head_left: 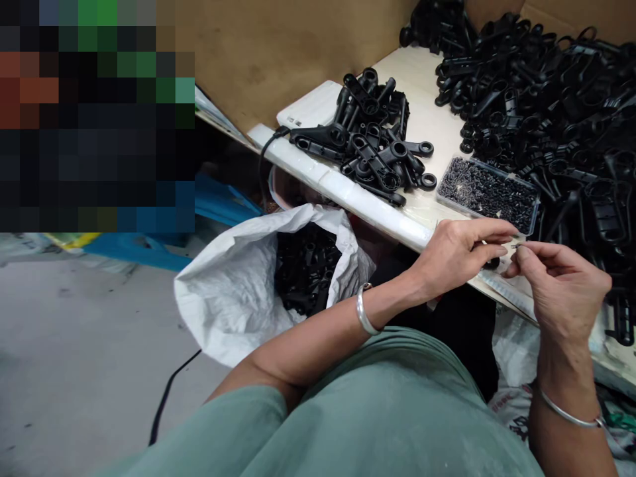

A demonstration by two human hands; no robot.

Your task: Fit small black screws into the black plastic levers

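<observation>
My left hand (460,255) reaches over the table's front edge, its thumb and forefinger stretched out with a gap between them. Close by on the right, my right hand (566,285) pinches a tiny metal piece (515,246) between thumb and forefinger; it is too small to name exactly. Beneath the left thumb shows a small black round part (491,263), mostly hidden; whether the hand touches it I cannot tell. Just beyond the fingers stands a clear plastic box (534,222) filled with many tiny dark pieces that look like screws.
A large heap of black plastic parts (546,99) covers the table's right side. A smaller pile of black arm-shaped parts (377,139) lies left, by a white flat device (311,106) with a cable. Below the edge, a white sack (223,285) holds more black parts.
</observation>
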